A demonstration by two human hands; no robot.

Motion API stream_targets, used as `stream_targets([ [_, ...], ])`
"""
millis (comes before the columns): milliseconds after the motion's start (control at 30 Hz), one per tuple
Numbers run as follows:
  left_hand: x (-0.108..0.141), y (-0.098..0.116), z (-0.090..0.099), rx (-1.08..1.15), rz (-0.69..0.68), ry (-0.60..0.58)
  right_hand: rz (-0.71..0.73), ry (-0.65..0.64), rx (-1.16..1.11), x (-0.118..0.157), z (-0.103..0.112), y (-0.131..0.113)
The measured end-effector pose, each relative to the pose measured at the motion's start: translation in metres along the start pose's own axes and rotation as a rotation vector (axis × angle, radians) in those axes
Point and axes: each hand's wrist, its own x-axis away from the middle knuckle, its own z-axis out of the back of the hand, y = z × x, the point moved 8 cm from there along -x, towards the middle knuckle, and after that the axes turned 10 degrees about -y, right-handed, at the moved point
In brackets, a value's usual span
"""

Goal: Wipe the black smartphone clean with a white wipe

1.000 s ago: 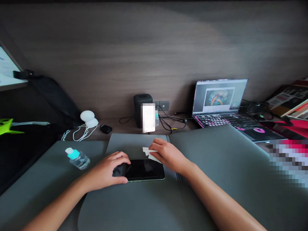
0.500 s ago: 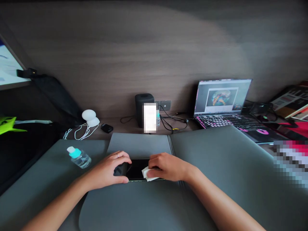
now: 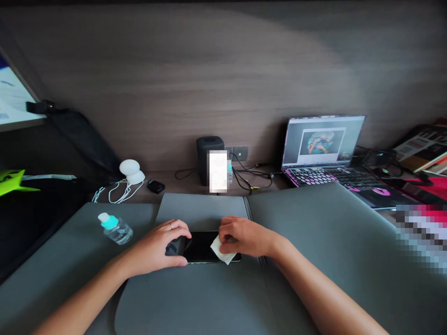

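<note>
A smartphone (image 3: 199, 246) with a dark screen lies flat on the grey leather-like mat (image 3: 195, 298). My left hand (image 3: 162, 244), a ring on one finger, grips its left end, fingers along the far edge and thumb at the near edge. Over the right part of the screen, my right hand (image 3: 246, 236) has its fingers closed on a folded white wipe (image 3: 223, 253), which rests against the glass. The phone's right end is partly hidden by that hand. Left of my left hand, a clear spray bottle (image 3: 117, 229) with a turquoise collar lies tilted on the mat.
Behind the mat stand a black cylindrical speaker (image 3: 202, 156), loose black cables (image 3: 244, 179), a white round device (image 3: 130, 168) with cords and a small black object (image 3: 155, 186). An open laptop (image 3: 321, 144) is at the back right; a black bag (image 3: 38, 218) sits left.
My right hand has shifted slightly right and away from me on the screen, and more of the wipe now shows. My left hand stays on the phone.
</note>
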Motion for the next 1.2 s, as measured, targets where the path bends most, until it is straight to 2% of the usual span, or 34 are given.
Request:
stream_targets([
  [200,0.001,0.002,0.001,0.007,-0.01,0.007,0.076,0.079,0.055,-0.008,-0.002,-0.008],
  [433,0.001,0.002,0.0,-0.015,-0.011,-0.005,0.055,-0.001,-0.01,0.0,-0.001,-0.002],
  [700,0.0,0.002,0.0,-0.038,0.002,-0.016,0.184,0.059,-0.002,-0.01,-0.003,-0.017],
  [933,0.001,0.003,0.002,-0.05,-0.009,-0.008,0.148,-0.022,-0.056,0.0,0.001,-0.005],
  [1200,0.0,0.006,0.003,-0.053,-0.018,-0.007,0.2,0.132,0.012,-0.015,-0.004,-0.022],
])
